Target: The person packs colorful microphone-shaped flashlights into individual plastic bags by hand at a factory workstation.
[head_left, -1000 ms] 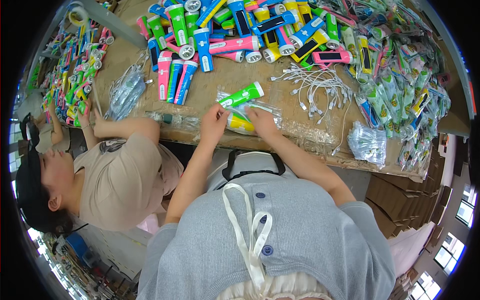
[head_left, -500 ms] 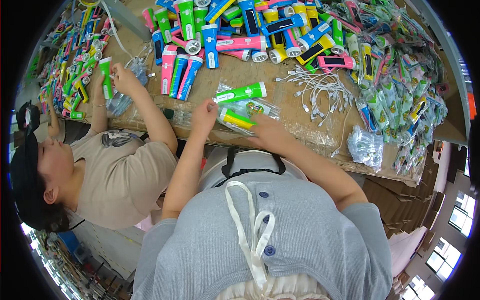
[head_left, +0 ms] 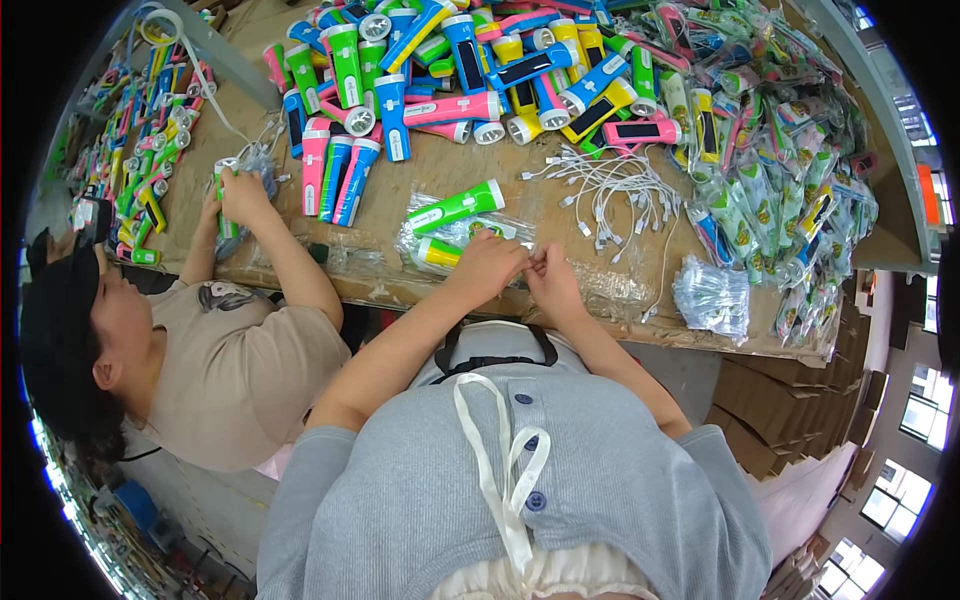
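Note:
My left hand (head_left: pixel 488 266) lies over the right part of a green-and-yellow flashlight (head_left: pixel 438 252), which is in a clear plastic bag near the table's front edge. Close beside it is my right hand (head_left: pixel 554 284). The fingertips of both hands meet, pinched at the bag's right end; my fingers mostly hide the plastic there. Just beyond them a green flashlight (head_left: pixel 457 208) with a white head rests on flat clear bags (head_left: pixel 412 240), loose and unwrapped.
Many coloured flashlights (head_left: pixel 440 110) are heaped at the back. Right of centre lie tangled white cables (head_left: pixel 610 195); bagged flashlights (head_left: pixel 770 200) pile up at the right beside a stack of clear packets (head_left: pixel 712 298). At left, a co-worker (head_left: pixel 230 370) handles a green flashlight (head_left: pixel 228 205).
My left hand has moved right over the green-and-yellow flashlight, and my right hand has shifted to its right end, so the fingertips now meet. The co-worker has lowered the green flashlight.

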Demonstrator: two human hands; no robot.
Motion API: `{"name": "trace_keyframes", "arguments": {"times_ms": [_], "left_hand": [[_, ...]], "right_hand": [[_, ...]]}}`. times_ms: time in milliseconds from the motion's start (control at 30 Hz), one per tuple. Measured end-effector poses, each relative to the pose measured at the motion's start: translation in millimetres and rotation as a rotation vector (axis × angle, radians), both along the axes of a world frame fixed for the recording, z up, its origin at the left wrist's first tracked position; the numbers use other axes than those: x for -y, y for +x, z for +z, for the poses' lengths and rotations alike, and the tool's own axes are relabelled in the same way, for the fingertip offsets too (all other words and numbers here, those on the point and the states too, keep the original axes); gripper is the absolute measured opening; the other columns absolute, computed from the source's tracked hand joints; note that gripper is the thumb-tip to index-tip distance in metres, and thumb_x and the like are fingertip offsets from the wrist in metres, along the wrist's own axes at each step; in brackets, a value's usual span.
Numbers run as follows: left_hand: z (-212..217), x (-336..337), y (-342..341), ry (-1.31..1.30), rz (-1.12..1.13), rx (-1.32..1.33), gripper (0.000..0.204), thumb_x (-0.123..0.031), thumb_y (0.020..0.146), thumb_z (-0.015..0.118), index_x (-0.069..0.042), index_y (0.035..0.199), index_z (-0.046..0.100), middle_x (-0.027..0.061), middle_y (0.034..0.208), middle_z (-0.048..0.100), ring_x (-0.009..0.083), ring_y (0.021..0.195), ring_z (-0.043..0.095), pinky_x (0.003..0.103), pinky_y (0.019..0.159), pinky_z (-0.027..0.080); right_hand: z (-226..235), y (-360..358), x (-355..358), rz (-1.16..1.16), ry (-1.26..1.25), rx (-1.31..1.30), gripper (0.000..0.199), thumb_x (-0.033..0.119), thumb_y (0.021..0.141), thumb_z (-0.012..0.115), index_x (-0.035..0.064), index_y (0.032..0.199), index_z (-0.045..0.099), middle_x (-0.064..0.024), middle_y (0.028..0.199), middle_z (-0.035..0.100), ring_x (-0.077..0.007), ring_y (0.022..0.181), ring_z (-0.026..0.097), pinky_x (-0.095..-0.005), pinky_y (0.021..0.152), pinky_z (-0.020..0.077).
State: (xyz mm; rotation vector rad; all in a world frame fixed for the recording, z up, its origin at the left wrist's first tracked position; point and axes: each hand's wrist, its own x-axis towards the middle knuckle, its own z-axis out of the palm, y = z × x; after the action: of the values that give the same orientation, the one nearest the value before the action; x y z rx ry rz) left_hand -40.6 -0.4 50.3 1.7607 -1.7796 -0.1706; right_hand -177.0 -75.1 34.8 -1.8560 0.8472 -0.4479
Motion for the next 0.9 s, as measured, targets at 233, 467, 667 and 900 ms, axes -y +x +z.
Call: {"name": "trace_keyframes", "arguments": {"times_ms": [233,467,667,900], "left_hand": [[-10,-48,60,0.141,-0.13,0.235,0.009,-0.017,0.075,0.056,-0.009,0.074,0.053,0.0069,0.074,0.052,0.0239,0.075,0.052,0.036,0.07,0.04],[-1,-64,61,0.232,0.03,0.005,0.011,-0.014,0.075,0.056,-0.008,0.085,0.058,0.0092,0.083,0.056,0.028,0.083,0.054,0.037,0.073,0.042],[-59,-8,52,0.293,0.034,-0.467,0.028,-0.014,0.072,0.062,-0.006,0.098,0.057,0.0136,0.093,0.057,0.0309,0.091,0.052,0.037,0.079,0.042],[-29,-2,60,0.181,0.339,0.105,0.04,-0.007,0.061,0.069,-0.011,0.099,0.057,0.0073,0.099,0.052,0.0269,0.096,0.048,0.043,0.082,0.038]], "right_hand": [[24,-31,37,0.04,-0.067,-0.202,0.019,0.0,0.074,0.059,0.003,0.08,0.041,-0.0116,0.072,0.052,-0.0239,0.065,0.054,-0.0318,0.059,0.0439],[50,-9,47,0.421,-0.682,-0.249,0.032,0.023,0.07,0.064,0.0063,0.096,0.055,-0.0144,0.085,0.058,-0.0331,0.077,0.058,-0.043,0.067,0.0466],[12,11,20,0.757,-0.382,-0.422,0.043,0.038,0.065,0.065,0.0061,0.092,0.055,-0.0157,0.082,0.061,-0.0319,0.079,0.06,-0.0431,0.065,0.0472],[168,-77,194,0.031,0.4,-0.222,0.049,0.045,0.072,0.066,0.0084,0.105,0.061,-0.0056,0.094,0.061,-0.0156,0.083,0.057,-0.028,0.069,0.0444]]}}
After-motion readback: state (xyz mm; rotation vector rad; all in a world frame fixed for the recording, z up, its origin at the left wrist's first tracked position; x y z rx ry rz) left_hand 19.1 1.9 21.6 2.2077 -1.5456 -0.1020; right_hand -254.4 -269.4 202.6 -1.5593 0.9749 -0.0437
